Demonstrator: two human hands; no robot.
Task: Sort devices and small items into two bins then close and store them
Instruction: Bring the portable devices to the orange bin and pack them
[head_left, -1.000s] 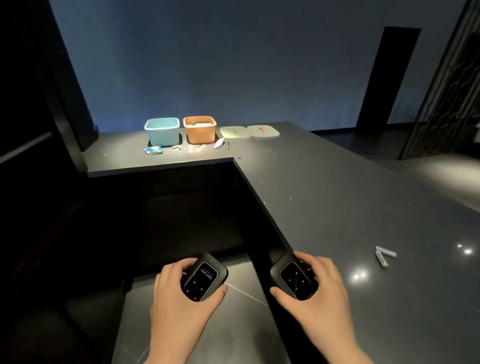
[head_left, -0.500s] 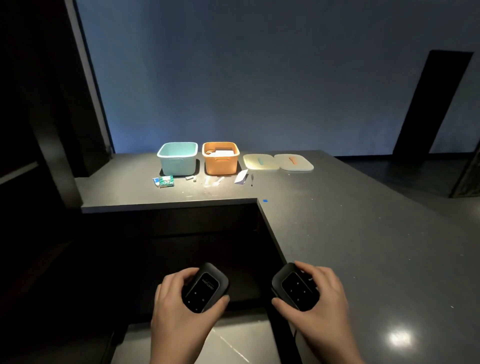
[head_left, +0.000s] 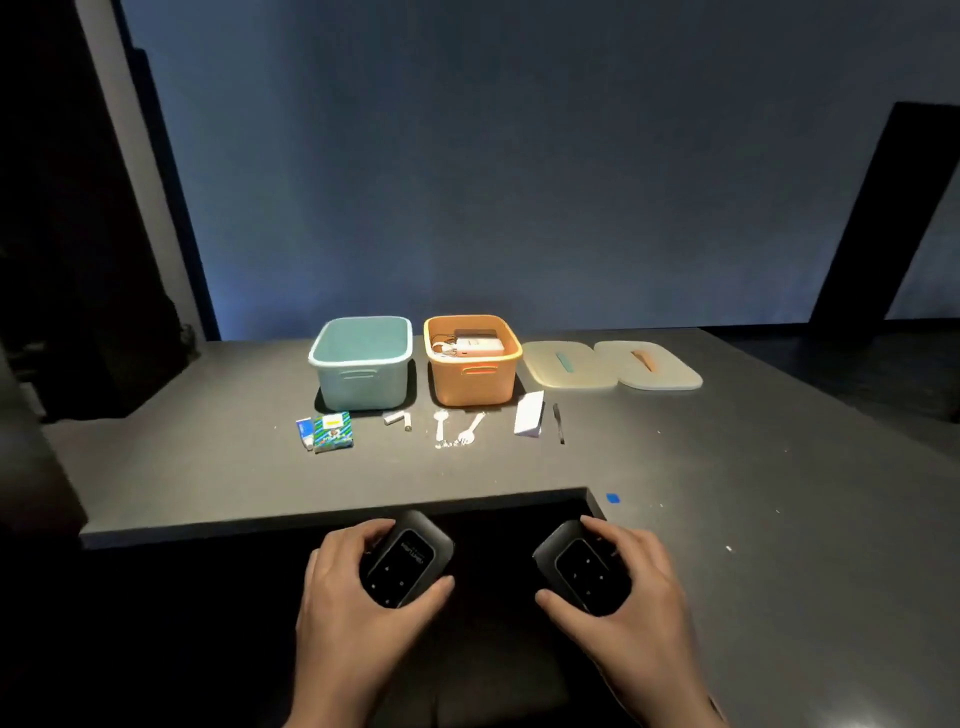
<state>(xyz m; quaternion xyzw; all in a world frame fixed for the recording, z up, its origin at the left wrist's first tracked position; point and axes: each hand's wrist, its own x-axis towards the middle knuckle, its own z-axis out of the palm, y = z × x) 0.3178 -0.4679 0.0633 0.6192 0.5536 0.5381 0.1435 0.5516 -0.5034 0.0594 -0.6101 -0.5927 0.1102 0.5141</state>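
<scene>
Dim blue light falls on the wall behind an L-shaped dark grey counter (head_left: 727, 493), where a person stands holding two small black devices in front of the near edge. Their left hand (head_left: 343, 597) curls its fingers and thumb around the left device (head_left: 402, 564), screen facing up, while the right hand (head_left: 639, 587) grips the right device (head_left: 584, 569) in the same way (both are held in the air, not resting on the counter). At the far side of the counter stand two open bins side by side: a teal bin (head_left: 361, 364), whose contents cannot be made out, and an orange bin (head_left: 471, 361) already holding white and dark devices with a cable. Just to the right lie two pale lids (head_left: 613, 364), slightly overlapping, one with a teal handle and one with an orange one. In front of the bins small items sit in a loose row: a blue tube (head_left: 305, 431) beside a green packet (head_left: 333, 432), batteries (head_left: 397, 418), a white spoon and fork (head_left: 460, 428), a white box (head_left: 530, 413) and a dark pen (head_left: 558, 423). A scrap of blue tape (head_left: 613, 499) marks the counter's inner corner.
</scene>
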